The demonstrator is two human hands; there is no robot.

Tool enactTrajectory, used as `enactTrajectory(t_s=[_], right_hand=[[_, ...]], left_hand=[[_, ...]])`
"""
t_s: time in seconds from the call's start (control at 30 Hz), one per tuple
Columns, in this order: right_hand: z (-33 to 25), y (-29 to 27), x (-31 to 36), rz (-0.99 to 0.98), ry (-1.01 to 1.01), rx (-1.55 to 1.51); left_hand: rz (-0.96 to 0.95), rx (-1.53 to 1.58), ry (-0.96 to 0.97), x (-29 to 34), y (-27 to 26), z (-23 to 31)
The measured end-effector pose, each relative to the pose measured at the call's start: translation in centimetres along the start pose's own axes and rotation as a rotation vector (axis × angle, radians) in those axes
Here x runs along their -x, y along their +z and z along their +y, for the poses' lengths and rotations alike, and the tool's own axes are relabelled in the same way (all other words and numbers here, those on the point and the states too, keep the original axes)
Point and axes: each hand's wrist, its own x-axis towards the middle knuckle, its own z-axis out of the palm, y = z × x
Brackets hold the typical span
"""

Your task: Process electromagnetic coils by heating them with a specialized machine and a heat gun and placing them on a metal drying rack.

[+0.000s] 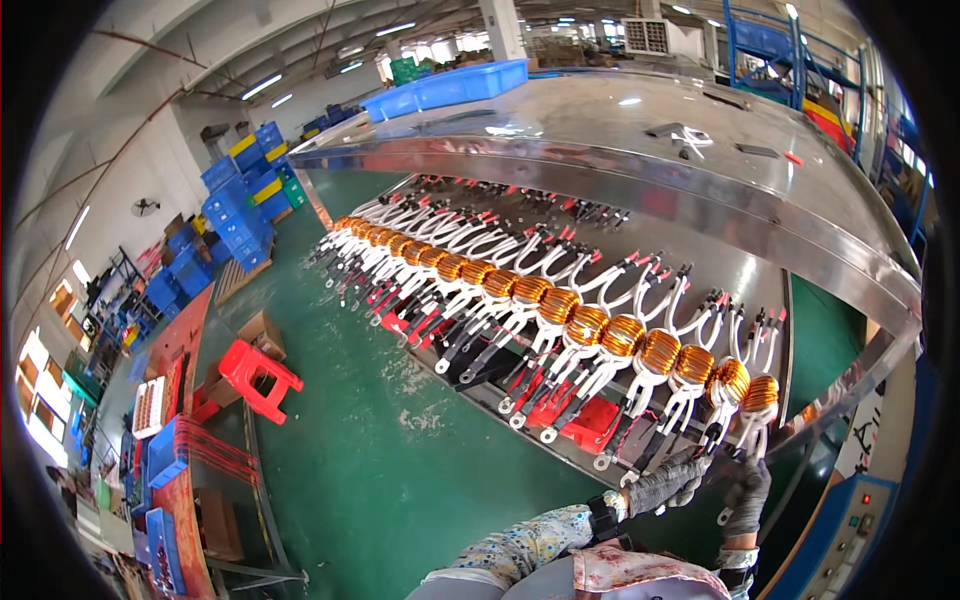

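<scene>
A long row of copper-wound ring coils [557, 306] lies on the lower shelf of a metal table. White-sleeved leads run from both sides of each coil, with black or red ends and metal ring lugs. At the row's near right end, my left hand [665, 483], in a grey glove, has its fingers closed at the dark lead end [712, 436] below the second-to-last coil [728, 382]. Beside it my right hand [747, 497], also gloved, is closed around the white leads [756, 437] of the last coil [761, 394]. The fingertips are partly hidden.
Above the coils spans the metal tabletop [620, 130] with a blue tray [445, 90]. A red stool [260, 380] stands on the green floor at left, near a bench holding blue bins [165, 455]. A blue control box [860, 525] is close at right.
</scene>
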Motion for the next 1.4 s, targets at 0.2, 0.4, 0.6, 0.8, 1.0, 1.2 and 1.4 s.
enactTrajectory(t_s=[0.2,0.4,0.6,0.8,1.0,1.2,1.4], right_hand=[[5.5,-3.8,-3.8,-0.145,-0.112,-0.314],[3.6,-2.1,0.9,-0.117,-0.003,-0.205],[2.6,-2.3,-0.5,-0.064,-0.021,0.159],[-8.1,-2.4,3.9,0.358,-0.947,0.697],[-14.5,-5.1,-1.9,-0.012,-1.178,0.766],[-5.9,-14.1,-16.1,-0.573,-0.449,0.041],[-5.3,-10.2,-14.2,-0.364,-0.644,-0.096]], left_hand=[[-0.086,0.238,-0.020,-2.2,-1.7,-3.7],[-0.137,0.398,-0.134,0.3,-1.1,-1.9],[-0.138,0.463,-0.073,-1.6,1.2,-1.5],[-0.036,0.252,-0.007,-2.4,-1.8,-5.0],[0.192,0.012,-0.035,1.7,-1.1,-3.8],[0.271,-0.172,-0.067,11.3,-0.9,-5.0],[0.575,-0.146,0.141,17.0,-4.6,-6.9]])
